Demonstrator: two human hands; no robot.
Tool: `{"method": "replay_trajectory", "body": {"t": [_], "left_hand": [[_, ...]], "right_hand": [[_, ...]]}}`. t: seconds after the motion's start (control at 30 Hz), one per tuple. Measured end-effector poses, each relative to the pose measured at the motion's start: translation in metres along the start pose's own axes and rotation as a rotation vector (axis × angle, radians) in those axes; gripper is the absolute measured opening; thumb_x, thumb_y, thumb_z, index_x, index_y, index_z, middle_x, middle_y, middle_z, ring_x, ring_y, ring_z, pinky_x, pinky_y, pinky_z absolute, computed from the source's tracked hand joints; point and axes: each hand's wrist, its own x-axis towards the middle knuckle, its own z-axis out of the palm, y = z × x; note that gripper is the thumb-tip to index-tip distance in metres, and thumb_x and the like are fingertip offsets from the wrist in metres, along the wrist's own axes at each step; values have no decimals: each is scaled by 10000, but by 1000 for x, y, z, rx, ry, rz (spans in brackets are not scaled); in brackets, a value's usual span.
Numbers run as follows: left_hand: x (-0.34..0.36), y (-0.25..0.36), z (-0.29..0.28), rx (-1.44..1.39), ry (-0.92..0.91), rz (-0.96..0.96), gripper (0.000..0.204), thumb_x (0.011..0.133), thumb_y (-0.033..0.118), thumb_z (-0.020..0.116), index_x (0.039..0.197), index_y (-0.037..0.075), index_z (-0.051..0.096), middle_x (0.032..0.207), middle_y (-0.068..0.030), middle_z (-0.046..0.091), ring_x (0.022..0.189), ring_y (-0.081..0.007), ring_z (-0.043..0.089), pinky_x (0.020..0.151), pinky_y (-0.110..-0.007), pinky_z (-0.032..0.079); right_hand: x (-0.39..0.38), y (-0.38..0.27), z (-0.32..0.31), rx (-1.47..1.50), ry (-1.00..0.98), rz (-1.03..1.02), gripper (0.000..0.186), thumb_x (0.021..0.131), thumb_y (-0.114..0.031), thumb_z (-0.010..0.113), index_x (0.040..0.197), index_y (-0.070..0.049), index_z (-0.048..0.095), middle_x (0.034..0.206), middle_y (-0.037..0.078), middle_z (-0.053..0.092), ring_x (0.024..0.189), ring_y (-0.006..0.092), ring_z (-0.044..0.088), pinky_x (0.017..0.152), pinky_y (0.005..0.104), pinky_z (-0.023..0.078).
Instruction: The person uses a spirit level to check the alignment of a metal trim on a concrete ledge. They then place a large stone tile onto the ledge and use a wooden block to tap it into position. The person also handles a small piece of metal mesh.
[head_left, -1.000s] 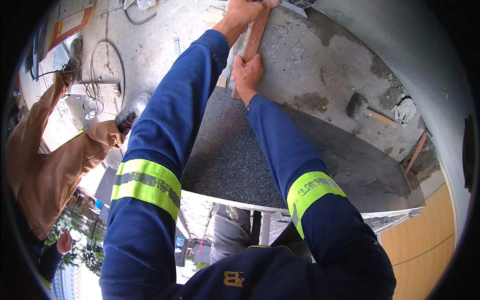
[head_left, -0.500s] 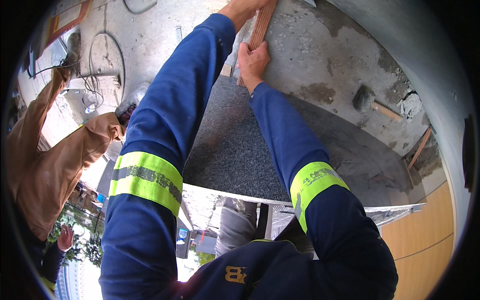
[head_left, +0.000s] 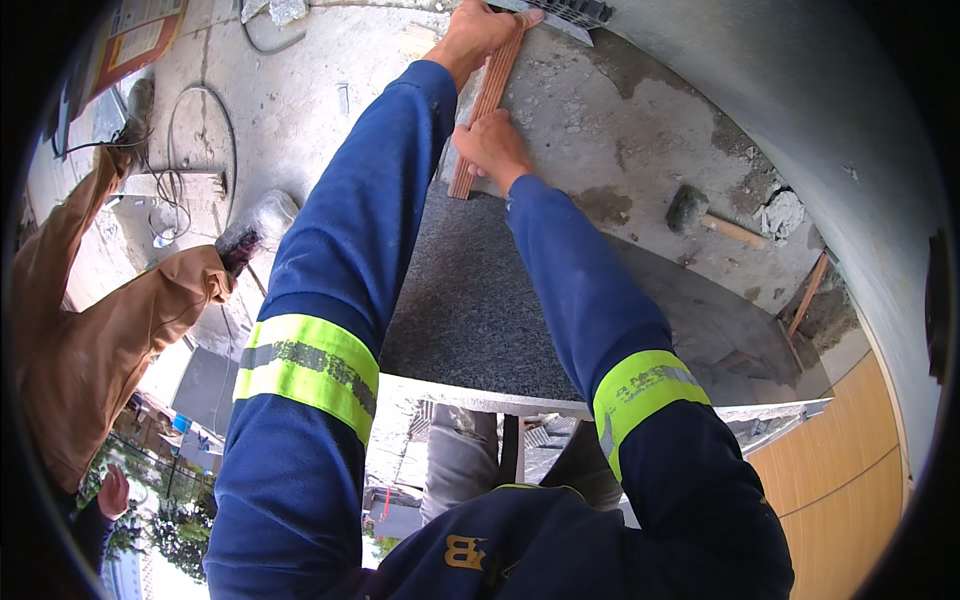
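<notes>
I am pressing my right hand (head_left: 492,145) onto the near end of the ribbed reddish-brown wooden strip (head_left: 487,100), lying across the speckled grey granite slab (head_left: 470,300); my left hand (head_left: 478,32) is gripping its far end. It is looking light, stiff; best held at both ends.

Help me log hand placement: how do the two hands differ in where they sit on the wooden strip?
The left hand grips the far end of the ribbed wooden strip, fingers wrapped over its top. The right hand sits lower, near the end by the grey stone slab, pressing against the strip's side. The left arm reaches further out; the right is more bent. Both touch the same strip, bare.
</notes>
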Motion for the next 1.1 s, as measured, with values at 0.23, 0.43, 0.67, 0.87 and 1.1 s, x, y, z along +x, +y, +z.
{"method": "replay_trajectory", "body": {"t": [0.23, 0.43, 0.67, 0.87, 1.1], "left_hand": [[7, -2, -3, 171, 32, -205, 443, 854, 267, 851, 1139, -56, 748, 1066, -210, 779, 999, -301, 735, 850, -413, 582], [-4, 6, -9, 154, -8, -64, 581, 868, 367, 853, 1218, -74, 706, 1125, -212, 768, 1034, -320, 733, 892, -417, 581], [-74, 97, -125, 1487, -878, 443, 563, 963, 461, 665, 1323, 28, 655, 1190, -191, 744, 1086, -332, 724, 919, -503, 594], [-281, 126, -308, 639, -414, 295, 880, 995, 609, 614, 1483, -108, 467, 1400, -332, 598, 1249, -393, 647, 1041, -452, 572], [-476, 11, -277, 226, 227, -129, 494, 1025, 447, 663, 1321, 53, 699, 1237, -137, 741, 1189, -271, 695, 1030, -427, 551]], "right_hand": [[0, -8, 0, 60, -50, 94, 434, 958, -249, 562, 1139, 115, 409, 1046, 322, 715, 786, 323, 791, 729, 344, 659], [3, -9, 9, 8, 12, -25, 488, 956, -249, 573, 1167, 149, 386, 1051, 337, 707, 839, 353, 782, 771, 344, 647], [-1, -4, 22, 248, -100, -42, 505, 943, -223, 610, 1149, 220, 482, 964, 337, 724, 725, 356, 779, 625, 344, 658], [9, -2, 33, 102, -90, -50, 459, 990, -251, 583, 1218, 147, 559, 974, 287, 713, 646, 317, 752, 464, 360, 626], [19, 10, 28, 23, -73, 33, 448, 1007, -343, 583, 1229, 44, 545, 928, 188, 695, 586, 272, 719, 458, 316, 586]]}}
